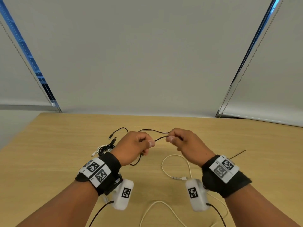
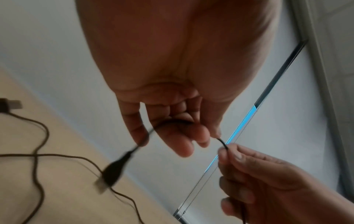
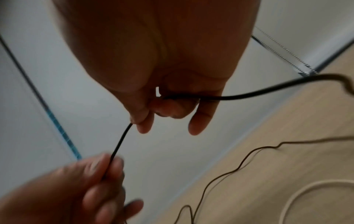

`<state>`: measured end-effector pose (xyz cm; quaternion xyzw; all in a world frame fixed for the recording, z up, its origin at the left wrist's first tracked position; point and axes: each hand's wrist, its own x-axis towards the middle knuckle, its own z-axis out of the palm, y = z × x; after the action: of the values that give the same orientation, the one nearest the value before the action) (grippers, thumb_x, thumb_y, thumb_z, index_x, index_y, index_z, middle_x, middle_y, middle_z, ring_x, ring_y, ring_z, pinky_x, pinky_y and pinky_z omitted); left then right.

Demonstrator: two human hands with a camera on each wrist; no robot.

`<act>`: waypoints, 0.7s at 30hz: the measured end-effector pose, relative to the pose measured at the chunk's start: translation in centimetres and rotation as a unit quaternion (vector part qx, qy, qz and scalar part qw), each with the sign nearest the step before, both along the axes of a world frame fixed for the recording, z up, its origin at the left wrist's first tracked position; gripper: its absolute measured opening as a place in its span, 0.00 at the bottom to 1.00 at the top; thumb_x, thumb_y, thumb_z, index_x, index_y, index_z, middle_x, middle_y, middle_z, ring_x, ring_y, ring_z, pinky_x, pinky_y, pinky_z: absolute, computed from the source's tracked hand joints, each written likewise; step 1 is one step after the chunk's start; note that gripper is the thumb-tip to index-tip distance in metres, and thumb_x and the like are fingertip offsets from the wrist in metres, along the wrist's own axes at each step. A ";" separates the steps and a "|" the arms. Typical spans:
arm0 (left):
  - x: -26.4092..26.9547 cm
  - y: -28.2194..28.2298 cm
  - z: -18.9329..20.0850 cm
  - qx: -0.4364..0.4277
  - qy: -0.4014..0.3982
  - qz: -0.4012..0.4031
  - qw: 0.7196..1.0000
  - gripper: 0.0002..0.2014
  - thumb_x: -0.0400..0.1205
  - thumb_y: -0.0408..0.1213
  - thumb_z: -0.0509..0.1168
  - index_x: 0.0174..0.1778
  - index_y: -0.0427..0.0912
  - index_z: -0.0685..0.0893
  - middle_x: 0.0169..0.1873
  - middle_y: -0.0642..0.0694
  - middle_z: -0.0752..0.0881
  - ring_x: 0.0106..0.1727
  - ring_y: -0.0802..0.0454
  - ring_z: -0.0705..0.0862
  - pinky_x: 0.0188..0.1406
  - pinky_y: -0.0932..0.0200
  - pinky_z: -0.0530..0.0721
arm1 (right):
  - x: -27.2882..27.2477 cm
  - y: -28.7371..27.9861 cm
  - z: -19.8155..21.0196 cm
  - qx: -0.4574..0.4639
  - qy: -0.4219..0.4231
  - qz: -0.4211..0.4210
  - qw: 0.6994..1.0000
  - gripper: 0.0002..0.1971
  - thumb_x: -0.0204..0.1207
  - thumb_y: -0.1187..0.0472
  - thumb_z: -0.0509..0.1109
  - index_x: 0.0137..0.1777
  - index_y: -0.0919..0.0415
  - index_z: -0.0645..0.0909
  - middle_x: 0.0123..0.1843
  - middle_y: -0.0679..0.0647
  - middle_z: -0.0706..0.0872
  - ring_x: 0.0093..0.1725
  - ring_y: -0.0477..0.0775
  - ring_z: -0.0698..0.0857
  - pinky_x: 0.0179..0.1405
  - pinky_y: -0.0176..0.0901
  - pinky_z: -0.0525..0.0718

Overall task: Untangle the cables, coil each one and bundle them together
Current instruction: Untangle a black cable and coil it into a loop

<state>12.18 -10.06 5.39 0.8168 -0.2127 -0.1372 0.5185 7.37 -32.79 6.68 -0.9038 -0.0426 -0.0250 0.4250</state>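
Both hands are being held raised above the wooden table (image 1: 65,145), near each other. The left hand (image 1: 132,148) is pinching a thin black cable (image 1: 161,138) between thumb and curled fingers; the right hand (image 1: 185,145) is pinching the same cable just beside it, leaving a short span running between the two grips.

Hidden or unclear: in the head view the fingers are curling away from the camera, so the exact contact points are not showing, and the cable's run inside each fist is concealed. The lower table edge is being cut off by the forearms and wrist units. A white cable (image 1: 165,167) is lying looped on the table between the wrists, well below the hands; its nearer part is passing out of frame. A bundle of dark and white cables (image 1: 105,149) is lying at the left, partly covered by the left wrist; whether it is coiled or tangled cannot be told.

The left wrist view is showing what the head view is not: a blurred black plug (image 2: 113,171) hanging from the cable below the left hand's fingers (image 2: 138,128), with a second plug (image 2: 11,104) resting on the table, cut by the frame edge. The right wrist view is showing the cable passing through the right hand's fingers (image 3: 172,109) and trailing off rightward above the table.
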 end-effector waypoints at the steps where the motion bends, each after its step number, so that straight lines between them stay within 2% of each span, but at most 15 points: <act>1: -0.1 0.4 -0.2 -0.001 0.008 -0.004 1.000 0.07 0.85 0.40 0.70 0.43 0.46 0.91 0.29 0.49 0.89 0.35 0.55 0.88 0.48 0.57 0.86 | 0.2 -0.6 0.2 0.020 -0.008 -0.018 1.000 0.08 0.85 0.51 0.67 0.45 0.46 0.86 0.42 0.43 0.89 0.42 0.42 0.85 0.47 0.53 0.88; 3: -0.4 1.0 -0.5 -0.012 0.023 -0.016 1.000 0.10 0.86 0.39 0.69 0.40 0.51 0.91 0.30 0.47 0.90 0.40 0.51 0.90 0.57 0.51 0.85 | 0.5 -1.6 0.3 0.044 -0.026 -0.045 0.998 0.08 0.83 0.51 0.70 0.43 0.45 0.88 0.41 0.39 0.89 0.39 0.38 0.84 0.49 0.55 0.88; 5: -0.9 1.3 -0.4 -0.038 0.040 -0.033 0.998 0.14 0.87 0.39 0.67 0.36 0.55 0.90 0.31 0.46 0.90 0.43 0.51 0.90 0.62 0.51 0.83 | 0.8 -2.1 0.1 0.062 -0.039 -0.074 0.995 0.09 0.82 0.52 0.71 0.40 0.44 0.87 0.34 0.37 0.87 0.33 0.37 0.81 0.47 0.58 0.87; 7: -1.3 1.3 -0.3 -0.091 0.068 -0.046 0.992 0.13 0.87 0.40 0.66 0.36 0.52 0.89 0.31 0.45 0.89 0.41 0.49 0.89 0.60 0.51 0.83 | 1.1 -2.5 -0.2 0.088 -0.044 -0.118 0.988 0.09 0.82 0.52 0.71 0.40 0.45 0.87 0.29 0.38 0.82 0.30 0.40 0.77 0.47 0.62 0.88; 9: -1.6 1.2 -0.3 -0.168 0.112 -0.047 0.978 0.10 0.84 0.41 0.65 0.39 0.46 0.88 0.29 0.43 0.85 0.37 0.46 0.88 0.59 0.42 0.86 | 1.3 -2.9 -0.5 0.101 -0.043 -0.152 0.982 0.08 0.82 0.51 0.71 0.40 0.46 0.87 0.26 0.38 0.81 0.30 0.45 0.76 0.44 0.64 0.87; 10: -1.8 1.1 -0.3 -0.216 0.137 -0.048 0.966 0.09 0.84 0.40 0.65 0.40 0.43 0.87 0.29 0.43 0.84 0.36 0.44 0.87 0.62 0.34 0.84 | 1.2 -3.0 -0.7 0.098 -0.035 -0.154 0.983 0.09 0.82 0.51 0.71 0.41 0.45 0.88 0.26 0.38 0.81 0.29 0.45 0.76 0.39 0.61 0.84; 11: -1.9 0.9 -0.3 -0.270 0.165 -0.049 0.947 0.09 0.84 0.39 0.64 0.42 0.40 0.85 0.30 0.42 0.83 0.37 0.42 0.87 0.65 0.30 0.81 | 1.1 -2.8 -0.9 0.087 -0.019 -0.142 0.986 0.09 0.83 0.49 0.70 0.42 0.44 0.88 0.26 0.37 0.82 0.27 0.43 0.77 0.35 0.54 0.82; 12: -2.0 0.6 -0.2 -0.329 0.193 -0.052 0.923 0.08 0.84 0.38 0.64 0.43 0.39 0.83 0.32 0.40 0.85 0.41 0.39 0.89 0.66 0.31 0.80 | 0.8 -2.3 -1.1 0.067 0.008 -0.116 0.991 0.09 0.84 0.48 0.68 0.43 0.43 0.87 0.28 0.38 0.83 0.25 0.40 0.78 0.33 0.47 0.81; 13: -2.0 0.3 0.0 -0.385 0.215 -0.054 0.896 0.08 0.85 0.38 0.64 0.44 0.39 0.81 0.37 0.37 0.88 0.49 0.35 0.90 0.67 0.34 0.82 | 0.3 -1.6 -1.5 0.038 0.041 -0.078 0.995 0.09 0.85 0.46 0.66 0.46 0.42 0.87 0.31 0.40 0.84 0.26 0.38 0.79 0.31 0.40 0.81; 15: -1.6 -0.4 0.5 -0.459 0.221 -0.049 0.859 0.08 0.87 0.39 0.61 0.45 0.41 0.80 0.56 0.29 0.89 0.67 0.31 0.86 0.70 0.40 0.80 | -0.7 0.5 -2.4 -0.011 0.096 0.016 0.995 0.10 0.87 0.45 0.62 0.54 0.41 0.85 0.34 0.42 0.83 0.28 0.37 0.80 0.29 0.32 0.79; 16: -1.3 -0.8 0.8 -0.467 0.202 -0.041 0.860 0.08 0.88 0.39 0.60 0.46 0.42 0.79 0.64 0.29 0.87 0.72 0.33 0.83 0.71 0.41 0.77 | -1.3 1.6 -2.8 -0.018 0.110 0.058 0.992 0.11 0.87 0.45 0.61 0.57 0.41 0.85 0.33 0.41 0.83 0.27 0.36 0.79 0.28 0.30 0.78; 17: -1.0 -1.0 0.9 -0.451 0.170 -0.024 0.876 0.08 0.89 0.39 0.60 0.45 0.43 0.78 0.67 0.32 0.86 0.73 0.36 0.83 0.71 0.43 0.74 | -1.9 2.5 -3.0 -0.023 0.108 0.090 0.990 0.11 0.88 0.46 0.61 0.60 0.42 0.84 0.31 0.38 0.83 0.27 0.35 0.79 0.29 0.29 0.77; 18: -0.7 -1.1 1.0 -0.405 0.122 0.002 0.906 0.08 0.89 0.39 0.59 0.45 0.43 0.78 0.67 0.36 0.88 0.72 0.40 0.84 0.70 0.46 0.74 | -2.4 3.1 -3.1 -0.032 0.092 0.111 0.989 0.11 0.88 0.47 0.61 0.62 0.43 0.83 0.30 0.36 0.83 0.28 0.34 0.79 0.32 0.29 0.76; 20: -0.3 -0.9 0.9 -0.241 0.008 0.057 0.969 0.09 0.90 0.37 0.59 0.46 0.42 0.80 0.61 0.47 0.92 0.67 0.52 0.88 0.68 0.50 0.78 | -2.7 3.4 -2.2 -0.056 0.052 0.134 0.988 0.11 0.87 0.46 0.62 0.59 0.46 0.84 0.33 0.39 0.85 0.32 0.37 0.80 0.36 0.37 0.78; 21: -0.2 -0.8 0.6 -0.161 -0.031 0.064 0.984 0.09 0.90 0.37 0.60 0.47 0.41 0.82 0.58 0.52 0.93 0.64 0.57 0.88 0.67 0.51 0.80 | -2.7 3.3 -1.5 -0.056 0.036 0.137 0.988 0.10 0.87 0.46 0.63 0.54 0.48 0.84 0.36 0.44 0.86 0.34 0.40 0.79 0.38 0.42 0.80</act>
<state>11.95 -10.86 5.99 0.7381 -0.1959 -0.0422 0.6442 4.66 -29.51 5.14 -0.9124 -0.1518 0.0682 0.3740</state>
